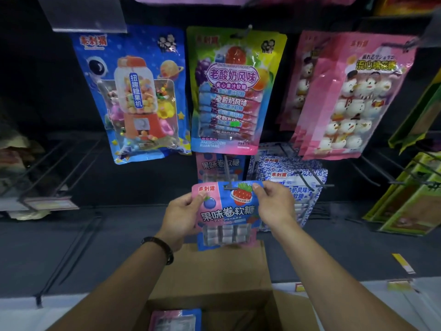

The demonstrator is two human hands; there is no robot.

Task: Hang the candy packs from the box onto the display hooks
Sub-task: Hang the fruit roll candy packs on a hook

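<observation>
1. The left hand [183, 213] pinches the upper-left part of the candy pack [226, 212], thumb on its front. The right hand [274, 206] pinches the top edge near the upper-right corner, so both are grasping the one pack.
2. The pack sits just below the centre of view, with its top edge against the tip of a display hook [228, 179] at its 12 o'clock.
3. Progress, as I judge it: a matching pack [216, 166] already hangs further back on that hook. This one is not yet clearly seated, and more are left in the box [238, 271] at 6 o'clock, where another pack [174, 318] shows.
4. Blue-and-white packs [303, 185] hang at the held pack's 3 o'clock, and a green-topped bag [236, 91] hangs higher at 12 o'clock.
5. Hard to make out: whether the hang hole is over the hook tip — the right fingers and the print crowd that spot. The frame's bottom edge cuts off the box, so how many packs remain cannot be told.
</observation>
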